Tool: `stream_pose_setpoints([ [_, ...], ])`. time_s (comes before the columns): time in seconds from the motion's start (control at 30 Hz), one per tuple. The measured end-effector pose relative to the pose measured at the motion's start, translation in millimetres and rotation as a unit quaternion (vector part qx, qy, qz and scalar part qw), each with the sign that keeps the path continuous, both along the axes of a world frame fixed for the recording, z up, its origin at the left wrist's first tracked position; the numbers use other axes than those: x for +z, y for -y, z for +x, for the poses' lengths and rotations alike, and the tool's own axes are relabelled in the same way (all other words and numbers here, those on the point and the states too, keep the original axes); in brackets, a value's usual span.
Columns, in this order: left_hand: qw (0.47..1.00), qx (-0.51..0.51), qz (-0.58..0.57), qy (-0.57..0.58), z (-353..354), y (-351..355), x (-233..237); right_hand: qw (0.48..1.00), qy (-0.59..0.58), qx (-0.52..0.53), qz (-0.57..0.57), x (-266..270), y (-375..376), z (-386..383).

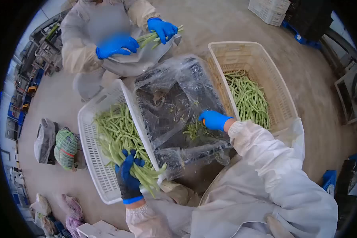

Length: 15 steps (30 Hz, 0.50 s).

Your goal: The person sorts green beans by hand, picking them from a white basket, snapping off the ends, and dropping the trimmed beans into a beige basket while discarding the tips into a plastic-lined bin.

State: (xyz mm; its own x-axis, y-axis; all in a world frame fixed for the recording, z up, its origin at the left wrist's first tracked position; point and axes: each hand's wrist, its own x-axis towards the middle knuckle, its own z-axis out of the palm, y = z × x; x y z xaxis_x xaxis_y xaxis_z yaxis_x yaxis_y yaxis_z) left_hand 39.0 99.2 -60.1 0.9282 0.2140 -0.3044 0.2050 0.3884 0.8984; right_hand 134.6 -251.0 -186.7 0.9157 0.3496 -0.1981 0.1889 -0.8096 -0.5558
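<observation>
My left hand [127,178], in a dark blue and black glove, is closed around a bunch of green beans [146,175]. It holds them over the near edge of a white crate [95,164], where many more green beans [121,127] lie. My right hand [215,119], in a bright blue glove, is closed above a dark tray covered in clear plastic [166,131]. A small orange spot shows at its fingers; what it grips is mostly hidden. Just below that hand lies a little heap of green bean trimmings [192,130].
On the right, a tan-stained crate [283,85] holds more green beans [248,99]. Opposite me, a co-worker's blue-gloved hand [162,29] grips beans; the other glove [117,45] is beside it. Bundled bags [65,146] stand on the floor at left, and stacked white crates [269,11] at the back.
</observation>
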Motion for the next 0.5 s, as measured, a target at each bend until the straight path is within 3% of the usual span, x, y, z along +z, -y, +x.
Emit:
stream_pose_setpoints([
  [0.1, 0.998, 0.026, -0.042, -0.028, 4, -4, -3, 0.99, -0.084, 0.036, -0.111, -77, -7, 32],
  [0.17, 0.998, 0.051, -0.02, -0.032, 4, -2, 5, 0.987, -0.102, 0.058, -0.111, -110, -12, 47],
  [0.27, 0.996, 0.076, -0.008, -0.049, -3, -10, 2, 0.953, -0.248, 0.037, -0.169, -161, -22, 63],
  [0.43, 0.996, 0.082, 0.023, -0.035, -13, -16, 10, 0.96, -0.224, 0.044, -0.161, -248, -29, 75],
  [0.5, 0.991, 0.03, -0.106, -0.081, -12, -19, 19, 0.953, -0.192, 0.037, -0.232, -248, -33, 74],
])
